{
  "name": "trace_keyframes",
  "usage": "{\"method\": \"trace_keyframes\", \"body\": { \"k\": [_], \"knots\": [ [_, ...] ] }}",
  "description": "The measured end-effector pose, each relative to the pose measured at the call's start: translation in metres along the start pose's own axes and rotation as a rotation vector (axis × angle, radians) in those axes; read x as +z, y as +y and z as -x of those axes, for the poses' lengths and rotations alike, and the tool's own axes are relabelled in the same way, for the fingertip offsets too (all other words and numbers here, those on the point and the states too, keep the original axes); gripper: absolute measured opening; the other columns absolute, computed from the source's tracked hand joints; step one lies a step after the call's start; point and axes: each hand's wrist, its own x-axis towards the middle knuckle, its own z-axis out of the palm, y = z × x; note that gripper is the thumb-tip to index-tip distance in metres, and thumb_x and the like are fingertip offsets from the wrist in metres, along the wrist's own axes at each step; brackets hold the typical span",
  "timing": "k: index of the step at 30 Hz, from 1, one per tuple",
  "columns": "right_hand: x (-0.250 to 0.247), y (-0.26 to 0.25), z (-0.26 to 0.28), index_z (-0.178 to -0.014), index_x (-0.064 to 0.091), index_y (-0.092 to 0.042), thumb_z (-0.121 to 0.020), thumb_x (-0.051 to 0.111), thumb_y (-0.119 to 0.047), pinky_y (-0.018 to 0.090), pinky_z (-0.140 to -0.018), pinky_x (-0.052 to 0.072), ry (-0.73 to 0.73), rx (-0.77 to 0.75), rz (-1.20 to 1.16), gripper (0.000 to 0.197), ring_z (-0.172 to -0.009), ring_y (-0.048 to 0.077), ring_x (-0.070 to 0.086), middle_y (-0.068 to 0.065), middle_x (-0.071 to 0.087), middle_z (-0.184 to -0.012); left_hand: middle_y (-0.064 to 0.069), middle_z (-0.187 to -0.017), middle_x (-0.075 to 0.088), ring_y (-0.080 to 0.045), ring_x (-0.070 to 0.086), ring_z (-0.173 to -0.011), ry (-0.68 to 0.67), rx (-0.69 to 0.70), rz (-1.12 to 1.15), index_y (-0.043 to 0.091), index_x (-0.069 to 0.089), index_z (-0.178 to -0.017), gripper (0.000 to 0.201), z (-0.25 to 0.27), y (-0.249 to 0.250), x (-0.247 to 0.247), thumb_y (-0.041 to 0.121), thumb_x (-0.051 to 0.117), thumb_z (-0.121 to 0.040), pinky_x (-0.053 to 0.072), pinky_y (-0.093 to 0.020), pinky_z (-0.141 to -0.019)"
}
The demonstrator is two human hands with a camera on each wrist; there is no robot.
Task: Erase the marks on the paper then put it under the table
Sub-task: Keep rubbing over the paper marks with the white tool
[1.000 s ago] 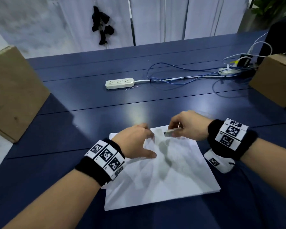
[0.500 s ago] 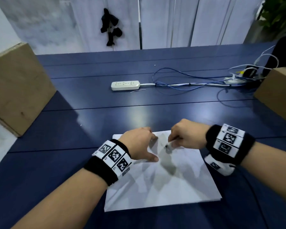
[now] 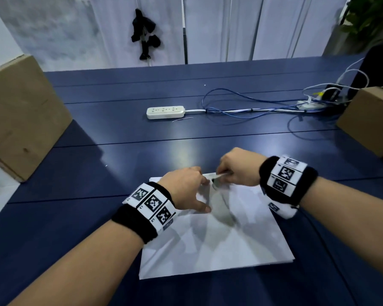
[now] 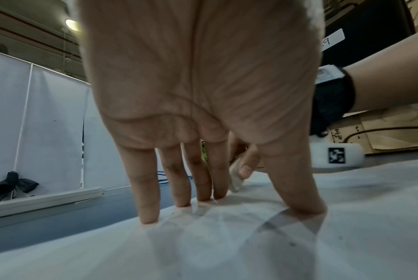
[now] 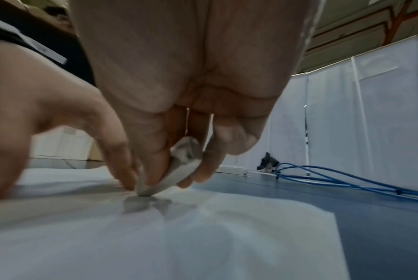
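White paper lies flat under both hands; left hand fingers spread straight, pinning it, right hand pinching the eraser tip-down just beside them

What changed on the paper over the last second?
The right hand, pinching the eraser, dipped its tip onto the paper and then shifted slightly toward the paper's far edge. The left hand stayed with fingers spread, pressing the sheet flat. The paper has not visibly shifted on the table.
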Motion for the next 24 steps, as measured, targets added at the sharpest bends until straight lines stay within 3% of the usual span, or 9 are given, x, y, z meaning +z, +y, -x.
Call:
{"method": "trace_keyframes", "body": {
  "k": [4,6,8,12,14,17,19,21,24],
  "knots": [
    [0.004,-0.001,0.005,-0.093,0.076,-0.024,-0.086,0.063,-0.035,0.034,-0.075,0.049,0.021,-0.029,0.007,0.019,-0.082,0.025,0.061,0.002,0.068,-0.086,0.005,-0.108,0.049,-0.020,0.054,-0.101,0.004,-0.005,-0.003,0.031,0.060,-0.124,0.065,0.001,0.001,0.000,0.067,0.070,-0.071,0.044,-0.033,-0.068],
    [0.008,-0.006,0.023,-0.095,0.077,-0.023,-0.088,0.064,-0.036,0.028,-0.069,0.042,-0.016,-0.124,-0.041,0.020,-0.075,0.018,0.054,-0.003,0.060,-0.079,0.005,-0.109,0.049,-0.019,0.054,-0.102,0.008,0.001,0.001,0.032,0.059,-0.126,0.068,0.000,-0.001,0.001,0.068,0.070,-0.071,0.044,-0.032,-0.068],
    [0.008,-0.008,0.028,-0.093,0.076,-0.025,-0.085,0.064,-0.041,0.028,-0.069,0.043,-0.093,-0.147,-0.063,0.021,-0.072,0.011,0.048,-0.009,0.052,-0.073,0.006,-0.107,0.048,-0.018,0.053,-0.101,0.008,0.007,0.003,0.032,0.060,-0.125,0.067,-0.001,-0.001,0.000,0.069,0.070,-0.070,0.047,-0.033,-0.069],
    [-0.002,0.001,0.004,-0.088,0.076,-0.028,-0.072,0.056,-0.049,0.035,-0.072,0.052,0.011,0.007,-0.075,0.033,-0.078,0.020,0.061,-0.003,0.067,-0.077,0.006,-0.107,0.048,-0.018,0.052,-0.101,-0.006,0.002,-0.024,0.031,0.061,-0.120,0.063,-0.001,0.000,-0.003,0.068,0.070,-0.071,0.045,-0.033,-0.069],
    [-0.003,0.004,0.002,-0.091,0.076,-0.029,-0.075,0.058,-0.050,0.034,-0.072,0.051,0.027,0.038,-0.060,0.032,-0.085,0.023,0.062,-0.003,0.067,-0.082,0.007,-0.106,0.047,-0.017,0.051,-0.100,-0.009,-0.003,-0.023,0.031,0.061,-0.119,0.061,-0.001,0.000,-0.003,0.068,0.070,-0.071,0.042,-0.032,-0.067],
    [0.005,-0.007,0.019,-0.099,0.077,-0.026,-0.086,0.067,-0.035,0.033,-0.073,0.047,-0.014,-0.081,-0.033,0.019,-0.084,0.024,0.060,0.001,0.066,-0.089,0.009,-0.103,0.046,-0.016,0.051,-0.096,-0.010,0.012,-0.013,0.033,0.062,-0.117,0.061,-0.003,-0.002,-0.001,0.070,0.069,-0.069,0.045,-0.033,-0.069],
    [0.012,-0.011,0.031,-0.101,0.077,-0.025,-0.087,0.068,-0.034,0.033,-0.073,0.047,-0.083,-0.130,-0.073,0.019,-0.083,0.021,0.059,0.000,0.066,-0.089,0.010,-0.102,0.045,-0.015,0.052,-0.097,-0.012,0.015,-0.008,0.035,0.061,-0.121,0.064,-0.004,-0.003,-0.001,0.071,0.070,-0.068,0.045,-0.032,-0.069],
    [0.010,-0.010,0.027,-0.101,0.077,-0.026,-0.084,0.067,-0.040,0.032,-0.075,0.049,-0.074,-0.083,-0.079,0.024,-0.084,0.019,0.061,-0.001,0.070,-0.089,0.010,-0.103,0.045,-0.016,0.051,-0.097,-0.021,0.010,-0.009,0.034,0.060,-0.122,0.065,-0.004,-0.002,-0.002,0.070,0.070,-0.069,0.046,-0.033,-0.070],
    [0.001,0.001,0.005,-0.093,0.077,-0.029,-0.072,0.052,-0.056,0.033,-0.071,0.051,0.026,0.032,-0.099,0.043,-0.084,0.023,0.064,0.001,0.072,-0.084,0.009,-0.100,0.044,-0.015,0.049,-0.091,-0.031,-0.001,-0.011,0.031,0.062,-0.117,0.061,-0.003,0.001,-0.005,0.068,0.071,-0.069,0.050,-0.036,-0.074]
  ]
}}
